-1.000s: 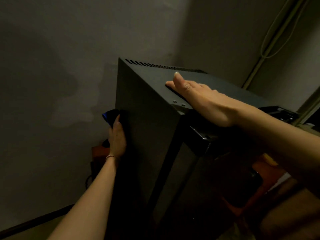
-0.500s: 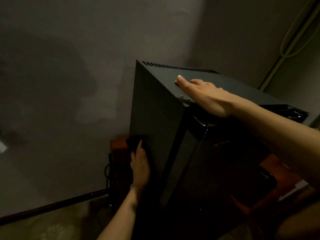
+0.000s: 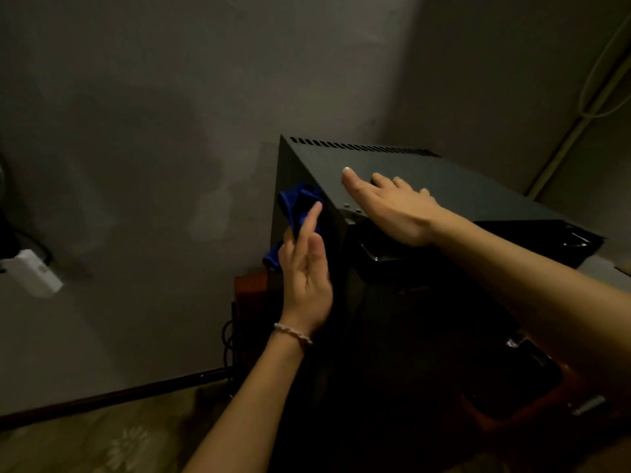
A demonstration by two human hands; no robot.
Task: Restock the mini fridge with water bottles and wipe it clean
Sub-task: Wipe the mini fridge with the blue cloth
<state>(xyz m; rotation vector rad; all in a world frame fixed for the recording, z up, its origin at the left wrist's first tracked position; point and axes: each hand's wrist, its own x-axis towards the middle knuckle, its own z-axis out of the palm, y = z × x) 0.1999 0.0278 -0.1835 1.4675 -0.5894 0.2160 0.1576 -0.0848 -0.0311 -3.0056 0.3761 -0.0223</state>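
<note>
Head view: your left hand (image 3: 305, 268) presses the blue cloth (image 3: 297, 208) with straight fingers against the mini fridge (image 3: 444, 179) side, near its top edge; your right hand (image 3: 392, 206) lies flat on the fridge top.

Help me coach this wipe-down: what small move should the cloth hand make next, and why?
Probably sweep the crumpled blue cloth down the dark metal mini fridge's side panel. The left hand presses it near the top edge with straight fingers, while the right hand lies flat on top.

One head-worn view — close, angled down at the fridge (image 3: 426, 172) corner.
</note>
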